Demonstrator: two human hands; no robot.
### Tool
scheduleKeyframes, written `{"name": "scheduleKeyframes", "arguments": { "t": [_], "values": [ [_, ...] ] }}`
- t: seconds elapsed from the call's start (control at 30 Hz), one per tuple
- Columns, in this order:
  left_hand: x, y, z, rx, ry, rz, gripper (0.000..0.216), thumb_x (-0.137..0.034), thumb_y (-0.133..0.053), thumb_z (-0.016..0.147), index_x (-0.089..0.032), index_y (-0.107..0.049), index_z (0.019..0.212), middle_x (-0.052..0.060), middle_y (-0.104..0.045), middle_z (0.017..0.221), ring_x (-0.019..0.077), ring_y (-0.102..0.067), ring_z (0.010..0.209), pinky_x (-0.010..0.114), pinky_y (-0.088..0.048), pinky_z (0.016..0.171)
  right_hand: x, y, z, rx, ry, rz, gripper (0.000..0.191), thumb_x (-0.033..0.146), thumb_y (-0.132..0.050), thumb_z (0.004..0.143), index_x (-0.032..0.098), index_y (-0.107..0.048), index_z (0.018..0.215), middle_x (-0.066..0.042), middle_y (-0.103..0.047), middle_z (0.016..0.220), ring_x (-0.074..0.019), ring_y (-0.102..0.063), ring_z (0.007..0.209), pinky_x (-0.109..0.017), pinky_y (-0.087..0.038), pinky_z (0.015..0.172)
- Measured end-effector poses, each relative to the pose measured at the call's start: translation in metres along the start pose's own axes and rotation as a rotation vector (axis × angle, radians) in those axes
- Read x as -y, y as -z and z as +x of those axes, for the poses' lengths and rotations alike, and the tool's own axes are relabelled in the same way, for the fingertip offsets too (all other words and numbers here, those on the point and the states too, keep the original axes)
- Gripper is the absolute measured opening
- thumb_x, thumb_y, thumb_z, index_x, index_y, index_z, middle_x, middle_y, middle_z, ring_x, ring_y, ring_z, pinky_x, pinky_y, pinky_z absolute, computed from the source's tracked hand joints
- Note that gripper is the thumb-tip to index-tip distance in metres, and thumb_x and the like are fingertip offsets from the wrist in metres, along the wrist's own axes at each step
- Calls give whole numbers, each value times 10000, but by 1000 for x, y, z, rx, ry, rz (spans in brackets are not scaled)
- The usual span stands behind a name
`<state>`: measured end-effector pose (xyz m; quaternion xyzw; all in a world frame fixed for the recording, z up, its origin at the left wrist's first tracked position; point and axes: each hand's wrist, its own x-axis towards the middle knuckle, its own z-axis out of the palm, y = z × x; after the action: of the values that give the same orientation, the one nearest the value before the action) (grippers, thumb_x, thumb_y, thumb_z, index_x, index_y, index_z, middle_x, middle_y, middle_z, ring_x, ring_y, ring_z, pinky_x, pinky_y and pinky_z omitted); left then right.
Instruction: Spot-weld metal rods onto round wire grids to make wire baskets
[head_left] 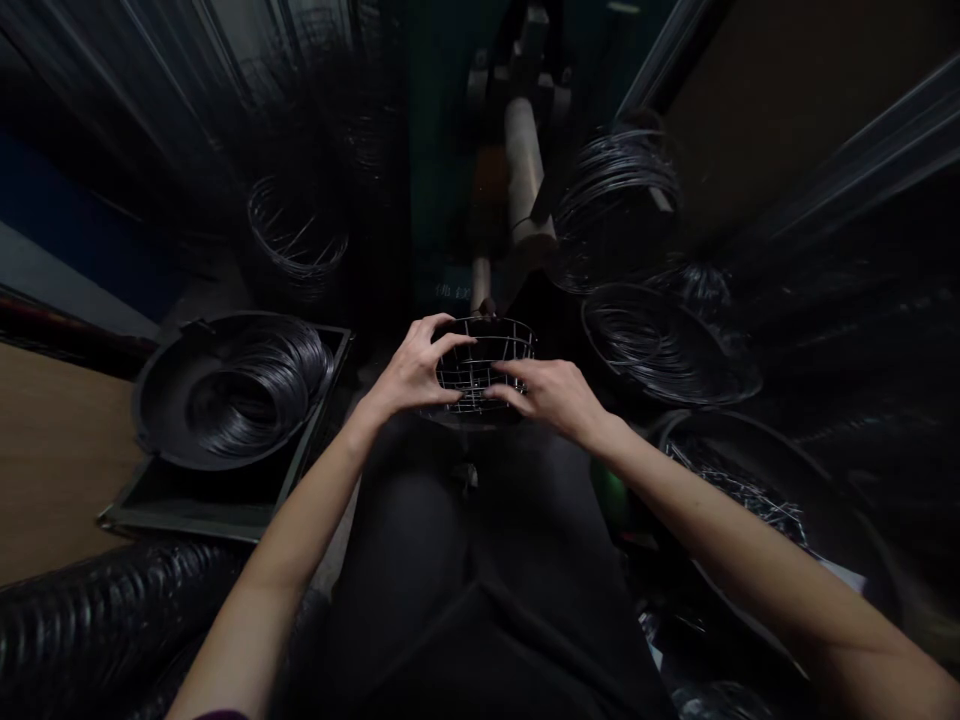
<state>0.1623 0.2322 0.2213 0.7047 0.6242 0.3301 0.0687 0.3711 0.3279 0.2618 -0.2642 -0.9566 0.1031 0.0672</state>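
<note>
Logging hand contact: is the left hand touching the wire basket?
Touching. The head view shows the left hand with its fingers curled over the rim of the wire basket, with no gap visible between them.

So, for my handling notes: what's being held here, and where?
A small wire basket, held at both sides by the left hand and the right hand, fingers curled around its wires.

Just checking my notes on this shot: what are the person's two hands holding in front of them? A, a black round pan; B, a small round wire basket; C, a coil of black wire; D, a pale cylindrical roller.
B. The left hand and right hand grip opposite sides of a small round wire basket, its metal rings and uprights showing between them.
</note>
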Motion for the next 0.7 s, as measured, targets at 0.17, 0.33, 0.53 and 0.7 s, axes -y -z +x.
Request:
{"name": "scheduleKeyframes", "arguments": {
  "t": [0.17,0.33,0.53,0.7],
  "values": [
    [5,-4,2,-21,29,-37,692,-251,-825,596,-245,-590,1248,119,-449,1374,341,-458,1291,524,-410,1100,0,3,-7,72,122,-316,424,327,-543,946,229,-590,1356,-74,-679,1264,-206,-727,898,-262,-461,551],
    [8,-9,3,-33,61,-112,710,-239,-832,581,-241,-585,1246,108,-461,1356,326,-463,1304,501,-395,1128,-6,5,-4,73,134,-382,399,285,-463,969,263,-597,1345,-32,-700,1222,-185,-729,795,-260,-383,494],
    [10,-14,6,-57,45,-137,689,-258,-833,595,-221,-585,1237,121,-457,1356,331,-450,1313,508,-397,1128,-7,-1,-6,-18,174,-407,394,271,-416,987,225,-627,1317,-50,-673,1259,-162,-709,685,-278,-376,498],
    [12,-16,8,-46,58,-110,711,-254,-842,580,-246,-583,1242,117,-438,1374,342,-428,1329,536,-389,1131,-9,-1,-3,-36,206,-420,386,239,-408,982,206,-654,1278,-52,-676,1251,-140,-687,653,-265,-360,502]
  ]
}}
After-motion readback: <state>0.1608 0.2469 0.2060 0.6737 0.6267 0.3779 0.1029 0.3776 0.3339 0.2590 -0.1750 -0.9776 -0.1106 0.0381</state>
